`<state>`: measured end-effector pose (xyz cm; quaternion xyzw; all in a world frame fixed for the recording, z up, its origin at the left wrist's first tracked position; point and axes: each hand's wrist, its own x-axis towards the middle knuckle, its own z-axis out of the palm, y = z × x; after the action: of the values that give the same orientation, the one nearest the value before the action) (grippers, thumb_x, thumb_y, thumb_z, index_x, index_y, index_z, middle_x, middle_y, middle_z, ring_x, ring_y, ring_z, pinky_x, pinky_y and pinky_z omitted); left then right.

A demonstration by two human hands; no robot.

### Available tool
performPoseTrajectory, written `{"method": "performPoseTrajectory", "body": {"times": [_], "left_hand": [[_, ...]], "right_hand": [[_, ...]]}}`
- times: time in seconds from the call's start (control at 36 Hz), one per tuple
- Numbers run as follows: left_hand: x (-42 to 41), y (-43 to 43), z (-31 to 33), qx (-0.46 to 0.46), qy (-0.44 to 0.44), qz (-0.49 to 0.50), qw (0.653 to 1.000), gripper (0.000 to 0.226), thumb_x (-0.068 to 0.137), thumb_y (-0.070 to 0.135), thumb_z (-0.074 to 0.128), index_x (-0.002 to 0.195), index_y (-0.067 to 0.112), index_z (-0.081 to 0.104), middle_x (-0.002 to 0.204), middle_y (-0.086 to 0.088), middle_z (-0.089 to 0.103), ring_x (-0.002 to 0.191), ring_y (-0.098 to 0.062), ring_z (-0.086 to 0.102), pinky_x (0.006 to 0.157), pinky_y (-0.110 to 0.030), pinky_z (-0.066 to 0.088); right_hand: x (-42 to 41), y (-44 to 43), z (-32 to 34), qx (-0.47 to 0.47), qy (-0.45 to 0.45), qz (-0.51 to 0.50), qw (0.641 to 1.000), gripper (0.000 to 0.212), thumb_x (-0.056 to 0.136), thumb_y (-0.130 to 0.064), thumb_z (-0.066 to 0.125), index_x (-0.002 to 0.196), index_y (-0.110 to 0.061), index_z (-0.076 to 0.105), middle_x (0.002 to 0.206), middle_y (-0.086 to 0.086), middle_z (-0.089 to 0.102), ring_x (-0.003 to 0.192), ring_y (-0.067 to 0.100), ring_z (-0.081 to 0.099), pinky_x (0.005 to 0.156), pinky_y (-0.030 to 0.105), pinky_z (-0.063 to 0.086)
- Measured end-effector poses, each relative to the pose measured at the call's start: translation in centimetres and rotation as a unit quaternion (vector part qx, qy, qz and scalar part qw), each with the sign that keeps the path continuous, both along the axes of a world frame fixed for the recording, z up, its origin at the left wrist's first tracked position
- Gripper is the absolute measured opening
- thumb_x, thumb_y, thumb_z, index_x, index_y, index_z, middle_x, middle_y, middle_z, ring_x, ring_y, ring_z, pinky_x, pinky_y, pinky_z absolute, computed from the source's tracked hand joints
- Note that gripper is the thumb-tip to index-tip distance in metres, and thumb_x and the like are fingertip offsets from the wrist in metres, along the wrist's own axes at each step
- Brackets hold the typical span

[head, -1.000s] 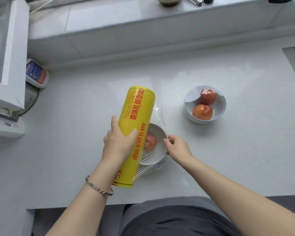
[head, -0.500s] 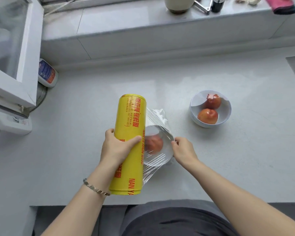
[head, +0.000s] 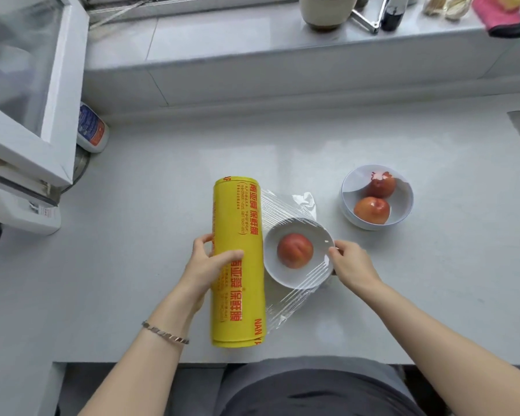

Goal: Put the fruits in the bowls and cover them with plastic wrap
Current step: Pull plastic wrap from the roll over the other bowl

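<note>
Step in hand, as I'm judging it: wrapping the near bowl, w/ one fruit inside. Film is stretching from the yellow roll across the bowl top, w/ slack bunching at the bowl's 12 and 6 o'clock.

Left hand is wrapping round the roll's middle, thumb on top, fingers behind; roll is lying on the counter just at the bowl's 9 o'clock, touching or nearly. Right hand is pinching narrow at the bowl's 3 o'clock rim, apparently pressing film edge down; can't tell how much film is under the fingertips.

Second bowl, two fruits, is sitting at approx 1 o'clock from the near bowl, apart; whether it's covered, can't tell.

Next move prob. calls for tearing film off the roll while the right hand is anchoring the bowl, then tucking the loose edges under the rim.
</note>
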<state>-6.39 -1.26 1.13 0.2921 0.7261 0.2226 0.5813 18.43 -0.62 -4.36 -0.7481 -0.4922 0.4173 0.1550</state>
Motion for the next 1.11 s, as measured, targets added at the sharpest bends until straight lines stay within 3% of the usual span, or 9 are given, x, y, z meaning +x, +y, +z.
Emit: {"method": "performPoseTrajectory", "body": {"times": [0.11,0.22,0.39,0.56,0.78,0.86,0.92,1.0,1.11], "left_hand": [[0.3,0.7,-0.2,-0.022,-0.056,0.008,0.998,0.092,0.056,0.028,0.083,0.133,0.014,0.035,0.112,-0.011,0.063,0.091,-0.025,0.067,0.066,-0.036,0.055],[0.5,0.5,-0.9,-0.019,-0.051,0.012,0.998,0.092,0.057,0.033,0.085,0.133,0.015,0.036,0.113,-0.011,0.063,0.089,-0.024,0.068,0.065,-0.035,0.055],[1.5,-0.5,-2.5,0.046,0.128,0.011,0.991,0.086,0.064,0.03,0.084,0.133,0.017,0.035,0.115,-0.002,0.057,0.093,-0.021,0.06,0.078,-0.034,0.05],[0.8,-1.8,-3.1,0.058,0.307,-0.018,0.95,0.1,0.06,0.052,0.079,0.138,0.025,0.022,0.13,-0.009,0.047,0.115,-0.033,0.05,0.093,-0.049,0.047],[1.2,-2.9,-3.2,0.03,0.369,-0.062,0.927,0.111,0.063,0.065,0.07,0.145,0.028,0.005,0.136,-0.016,0.035,0.122,-0.038,0.04,0.098,-0.05,0.039],[1.6,-2.7,-3.2,0.018,0.386,-0.08,0.919,0.107,0.069,0.07,0.06,0.146,0.026,0.001,0.135,-0.017,0.032,0.121,-0.039,0.039,0.098,-0.049,0.036],[1.9,-2.7,-3.2,0.018,0.404,-0.094,0.91,0.103,0.072,0.071,0.055,0.146,0.024,0.0,0.135,-0.017,0.03,0.119,-0.039,0.04,0.097,-0.048,0.037],[1.7,-2.7,-3.4,0.037,0.423,-0.115,0.898,0.1,0.076,0.068,0.052,0.147,0.023,-0.003,0.141,-0.019,0.021,0.125,-0.039,0.034,0.102,-0.048,0.033],[0.9,-1.4,-4.0,0.171,0.444,-0.214,0.853,0.083,0.082,0.047,0.057,0.148,0.029,0.01,0.154,-0.012,0.007,0.142,-0.035,0.003,0.114,-0.047,0.011]], "right_hand": [[0.3,0.1,-0.1,0.001,-0.002,0.011,1.0,0.025,0.087,-0.011,0.042,0.072,0.005,0.054,0.075,0.025,0.062,0.078,0.039,0.059,0.073,0.042,0.048],[0.6,0.0,0.1,-0.001,-0.003,0.01,1.0,0.026,0.089,-0.011,0.041,0.074,0.006,0.055,0.076,0.024,0.063,0.079,0.038,0.059,0.074,0.042,0.049],[0.8,-0.8,0.4,-0.004,-0.044,0.015,0.999,0.036,0.091,-0.007,0.039,0.056,-0.015,0.038,0.063,0.007,0.05,0.072,0.028,0.045,0.061,0.03,0.028],[1.6,-1.1,0.5,-0.006,-0.069,0.024,0.997,0.036,0.09,-0.006,0.04,0.055,-0.012,0.034,0.059,0.007,0.045,0.071,0.03,0.043,0.059,0.032,0.024],[2.4,-1.5,0.9,-0.011,-0.06,0.01,0.998,0.034,0.087,-0.003,0.042,0.055,-0.01,0.039,0.057,0.008,0.048,0.07,0.034,0.052,0.061,0.035,0.038],[2.5,-1.9,1.1,-0.007,-0.063,-0.003,0.998,0.035,0.088,-0.002,0.041,0.054,-0.013,0.041,0.056,0.002,0.047,0.069,0.031,0.048,0.057,0.033,0.034],[1.9,-1.9,1.5,0.011,-0.086,0.006,0.996,0.026,0.086,0.0,0.04,0.068,-0.012,0.053,0.072,0.007,0.056,0.08,0.034,0.05,0.062,0.034,0.038],[0.1,-1.1,2.3,0.104,-0.129,0.051,0.985,0.038,0.081,0.008,0.047,0.116,0.001,0.057,0.12,0.02,0.055,0.115,0.037,0.047,0.098,0.033,0.033],[-4.0,2.1,3.5,0.161,-0.081,0.176,0.968,0.037,0.086,-0.002,0.052,0.123,-0.001,0.054,0.131,0.014,0.051,0.126,0.027,0.043,0.102,0.018,0.021]]}}
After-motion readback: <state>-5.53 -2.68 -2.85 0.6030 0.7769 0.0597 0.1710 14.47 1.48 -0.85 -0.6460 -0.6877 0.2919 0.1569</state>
